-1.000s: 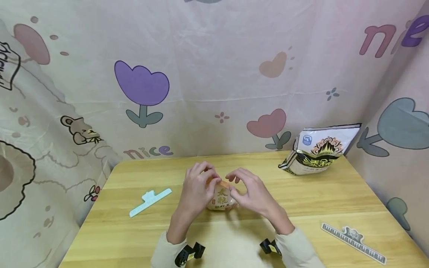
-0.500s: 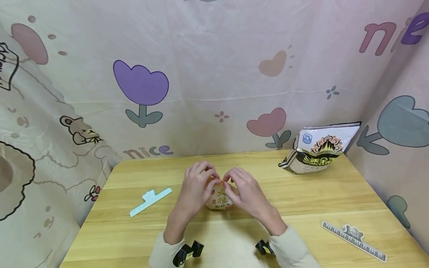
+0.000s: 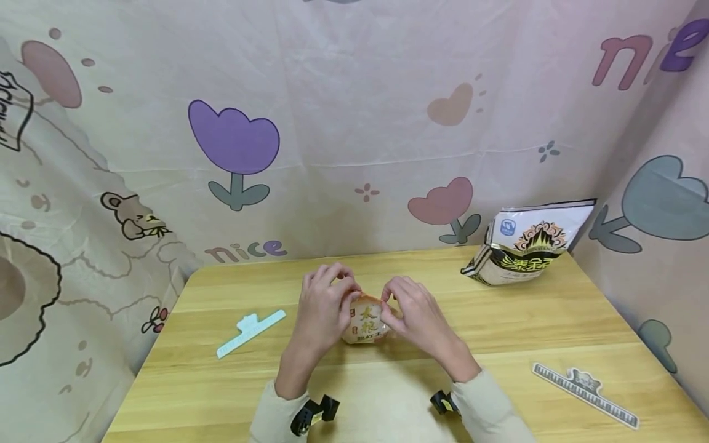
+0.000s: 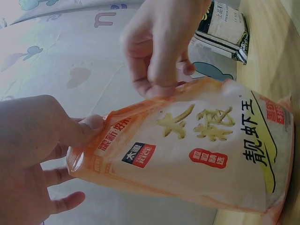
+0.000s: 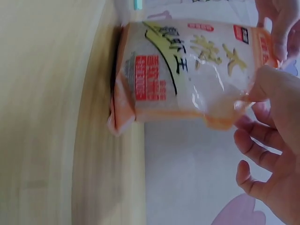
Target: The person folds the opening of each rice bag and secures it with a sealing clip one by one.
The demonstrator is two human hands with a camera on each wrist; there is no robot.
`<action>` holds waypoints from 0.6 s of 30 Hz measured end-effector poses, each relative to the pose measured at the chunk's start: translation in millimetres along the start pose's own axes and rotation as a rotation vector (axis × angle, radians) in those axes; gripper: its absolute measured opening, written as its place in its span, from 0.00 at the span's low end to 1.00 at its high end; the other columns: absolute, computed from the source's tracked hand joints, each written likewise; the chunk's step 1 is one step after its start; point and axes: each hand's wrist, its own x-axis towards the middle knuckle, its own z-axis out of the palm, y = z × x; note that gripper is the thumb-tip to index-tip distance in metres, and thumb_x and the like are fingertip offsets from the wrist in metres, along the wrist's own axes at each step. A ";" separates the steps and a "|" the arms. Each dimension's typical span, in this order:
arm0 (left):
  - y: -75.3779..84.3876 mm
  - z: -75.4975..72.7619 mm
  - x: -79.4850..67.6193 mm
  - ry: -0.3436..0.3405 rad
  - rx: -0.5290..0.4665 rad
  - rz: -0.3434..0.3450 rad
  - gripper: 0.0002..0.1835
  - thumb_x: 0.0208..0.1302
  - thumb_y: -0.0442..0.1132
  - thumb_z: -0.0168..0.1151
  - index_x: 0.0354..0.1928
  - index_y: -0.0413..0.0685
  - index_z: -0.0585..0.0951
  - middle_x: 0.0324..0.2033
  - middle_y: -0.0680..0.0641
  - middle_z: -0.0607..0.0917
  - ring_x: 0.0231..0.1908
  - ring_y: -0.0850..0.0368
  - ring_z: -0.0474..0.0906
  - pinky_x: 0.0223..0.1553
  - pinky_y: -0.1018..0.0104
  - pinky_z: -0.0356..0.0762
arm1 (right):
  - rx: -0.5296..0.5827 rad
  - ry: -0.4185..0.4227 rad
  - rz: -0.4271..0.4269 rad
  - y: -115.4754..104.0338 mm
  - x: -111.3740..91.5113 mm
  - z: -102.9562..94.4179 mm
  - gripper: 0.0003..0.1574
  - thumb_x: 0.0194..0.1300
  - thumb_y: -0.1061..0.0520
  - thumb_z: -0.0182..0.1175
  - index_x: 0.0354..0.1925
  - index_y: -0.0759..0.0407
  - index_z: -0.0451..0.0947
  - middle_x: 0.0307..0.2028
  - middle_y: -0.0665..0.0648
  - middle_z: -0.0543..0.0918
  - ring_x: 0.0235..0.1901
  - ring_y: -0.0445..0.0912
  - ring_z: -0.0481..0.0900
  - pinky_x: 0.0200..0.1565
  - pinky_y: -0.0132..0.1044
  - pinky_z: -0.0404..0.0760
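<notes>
A small rice bag [image 3: 368,327] with orange edges and gold lettering stands on the table between the hands. My left hand [image 3: 325,307] pinches its top left corner between thumb and fingers. At the top right, my right hand [image 3: 416,315] pinches the other end of the orange top edge. In the left wrist view the thumb lies over the front of the rice bag [image 4: 187,140], and the outer fingers are spread behind. The right wrist view has the right hand [image 5: 276,117] with its thumb on the rice bag [image 5: 192,70] and its lower fingers loosely bent.
A pale blue clip [image 3: 251,333] lies to the left on the wooden table [image 3: 194,394]. To the right lies a clip with a piano-key pattern [image 3: 586,394]. A larger white and black rice bag [image 3: 526,246] stands at the back right, before the printed cloth [image 3: 332,154].
My right hand first came left, close to the left hand, then moved back right along the bag's top edge. The top edge now stretches between both hands. The left hand hardly moved.
</notes>
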 end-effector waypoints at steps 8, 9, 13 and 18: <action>-5.0 -1.2 -2.4 0.012 -0.003 -0.039 0.07 0.62 0.30 0.73 0.30 0.49 0.86 0.41 0.51 0.82 0.46 0.50 0.76 0.55 0.45 0.70 | -0.031 -0.104 0.066 12.8 -7.9 -6.1 0.09 0.53 0.65 0.67 0.34 0.56 0.79 0.30 0.48 0.81 0.30 0.40 0.72 0.33 0.34 0.74; -5.3 -1.4 -2.5 0.012 -0.005 -0.043 0.07 0.62 0.29 0.73 0.30 0.49 0.86 0.41 0.51 0.82 0.46 0.50 0.76 0.55 0.45 0.70 | -0.029 -0.105 0.081 13.4 -7.9 -7.6 0.09 0.53 0.65 0.67 0.34 0.56 0.79 0.31 0.48 0.81 0.31 0.41 0.74 0.33 0.34 0.75; -5.9 -1.2 -1.7 0.005 -0.020 -0.037 0.07 0.62 0.30 0.72 0.30 0.49 0.86 0.41 0.50 0.82 0.46 0.50 0.76 0.54 0.45 0.71 | 0.043 -0.074 0.111 10.9 -4.7 -12.2 0.09 0.59 0.62 0.68 0.39 0.57 0.80 0.35 0.50 0.83 0.35 0.46 0.80 0.37 0.37 0.80; -6.0 -0.1 -0.3 0.010 -0.030 -0.018 0.07 0.61 0.29 0.73 0.30 0.49 0.86 0.40 0.50 0.82 0.45 0.49 0.76 0.53 0.44 0.71 | 0.116 -0.043 0.050 -0.6 2.6 -4.6 0.10 0.68 0.56 0.64 0.46 0.56 0.80 0.42 0.52 0.84 0.38 0.47 0.81 0.40 0.38 0.81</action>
